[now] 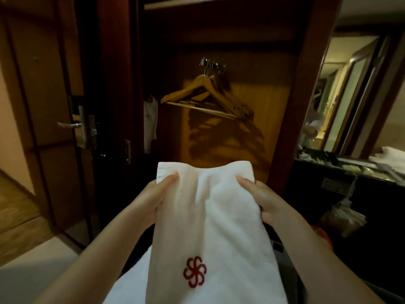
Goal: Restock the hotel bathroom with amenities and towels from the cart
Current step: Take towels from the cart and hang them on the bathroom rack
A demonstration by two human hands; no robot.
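In the head view, the towel [210, 216] was held out before the body, in front of an open wardrobe [219, 40], and was gripped near its far end by both hands. The left hand [153, 196] was closed on the left edge and the right hand [263, 200] on the right edge, each with a thumb laid on top; the fingers beneath were hidden. The long axis ran straight away from the person, so the hands were set on opposite sides of it, neither one nearer. The towel was white and folded into a long strip. It was slightly sagged between the thumbs and was stitched with a red pinwheel logo [194, 272] near the close end. More white cloth [131, 279] was seen below it. No bathroom could be made out, so the towel was judged not yet delivered.
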